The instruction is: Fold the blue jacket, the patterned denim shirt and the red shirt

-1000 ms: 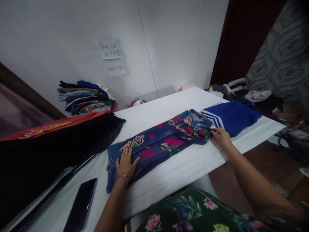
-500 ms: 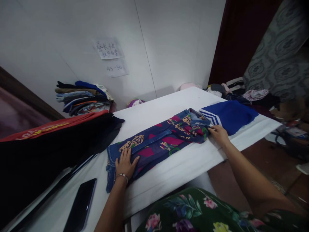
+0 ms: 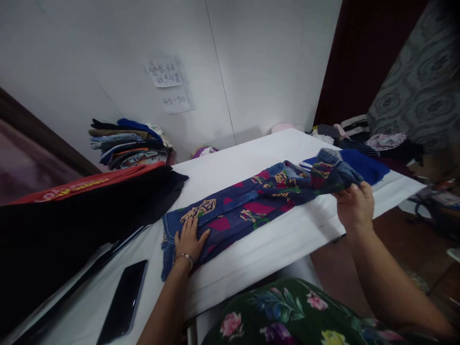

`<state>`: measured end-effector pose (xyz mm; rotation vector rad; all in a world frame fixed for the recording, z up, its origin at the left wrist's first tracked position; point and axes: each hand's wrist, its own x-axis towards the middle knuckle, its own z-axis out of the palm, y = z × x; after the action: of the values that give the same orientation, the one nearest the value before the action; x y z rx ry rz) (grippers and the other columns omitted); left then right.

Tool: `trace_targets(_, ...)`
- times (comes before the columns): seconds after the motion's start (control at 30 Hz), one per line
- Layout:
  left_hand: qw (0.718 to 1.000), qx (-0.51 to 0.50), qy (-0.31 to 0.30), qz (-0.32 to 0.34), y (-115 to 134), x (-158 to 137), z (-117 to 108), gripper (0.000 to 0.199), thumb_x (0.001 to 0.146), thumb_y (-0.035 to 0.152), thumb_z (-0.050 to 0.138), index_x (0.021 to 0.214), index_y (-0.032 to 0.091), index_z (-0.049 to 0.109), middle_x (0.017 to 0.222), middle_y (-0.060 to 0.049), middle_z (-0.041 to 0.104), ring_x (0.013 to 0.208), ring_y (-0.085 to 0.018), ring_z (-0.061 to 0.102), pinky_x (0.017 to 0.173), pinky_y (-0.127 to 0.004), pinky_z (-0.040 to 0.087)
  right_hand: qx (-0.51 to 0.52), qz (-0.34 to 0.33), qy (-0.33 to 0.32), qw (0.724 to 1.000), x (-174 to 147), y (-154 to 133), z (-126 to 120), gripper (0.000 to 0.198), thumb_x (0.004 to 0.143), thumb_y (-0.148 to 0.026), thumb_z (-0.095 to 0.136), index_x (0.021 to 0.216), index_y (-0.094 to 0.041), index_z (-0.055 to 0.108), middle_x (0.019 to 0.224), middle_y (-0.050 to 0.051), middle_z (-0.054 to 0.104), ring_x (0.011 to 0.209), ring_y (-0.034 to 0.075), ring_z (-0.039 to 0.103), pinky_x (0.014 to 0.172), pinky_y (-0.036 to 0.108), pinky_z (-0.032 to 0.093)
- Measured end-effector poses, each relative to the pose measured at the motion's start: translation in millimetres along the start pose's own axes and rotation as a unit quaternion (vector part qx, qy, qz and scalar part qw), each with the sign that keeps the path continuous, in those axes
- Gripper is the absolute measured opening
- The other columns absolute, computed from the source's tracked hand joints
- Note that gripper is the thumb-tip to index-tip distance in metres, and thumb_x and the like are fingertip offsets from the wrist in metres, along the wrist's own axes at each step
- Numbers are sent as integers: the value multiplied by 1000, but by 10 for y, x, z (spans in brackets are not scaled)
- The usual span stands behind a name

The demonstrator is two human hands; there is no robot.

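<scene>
A patterned denim shirt (image 3: 247, 203), blue with magenta, tan and green patches, lies lengthwise across the white table (image 3: 230, 167). My left hand (image 3: 190, 242) rests flat on its left end with the fingers spread. At the right, my right hand (image 3: 356, 206) pinches the end of a sleeve, which is raised off the table beyond the collar. The lifted sleeve partly covers a blue garment with white stripes (image 3: 372, 165) lying behind it.
A black garment (image 3: 89, 225) and a red one (image 3: 82, 184) lie at the left. Behind them stands a stack of folded clothes (image 3: 129, 143). A phone (image 3: 124, 299) lies near the front left; more clothes (image 3: 384, 143) are heaped at the far right.
My right hand has pulled the sleeve end up and out to the right, unfolding it from beside the collar. My left hand stays pressed on the shirt.
</scene>
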<state>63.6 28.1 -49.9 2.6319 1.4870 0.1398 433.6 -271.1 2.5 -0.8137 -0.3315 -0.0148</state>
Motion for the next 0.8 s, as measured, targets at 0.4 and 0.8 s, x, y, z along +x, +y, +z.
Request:
trace_targets(0.4, 781, -613, -84, 86, 1197, -383, -307, 53, 77, 49, 68, 122, 22, 62, 125, -11, 65, 114, -26, 61, 102, -42, 42, -221, -119, -200, 947, -700, 167, 657, 16, 78, -25, 69, 92, -27, 61, 85, 0, 65, 76, 17, 64, 66, 31, 53)
trace_targets(0.8, 551, -808, -186, -96, 1536, -524, -458, 41, 58, 29, 84, 92, 15, 67, 82, -5, 73, 83, -24, 71, 79, -35, 54, -208, -216, -562, 771, -1043, 221, 685, 32, 84, -10, 55, 112, -25, 63, 115, 8, 69, 111, 22, 63, 94, 42, 52)
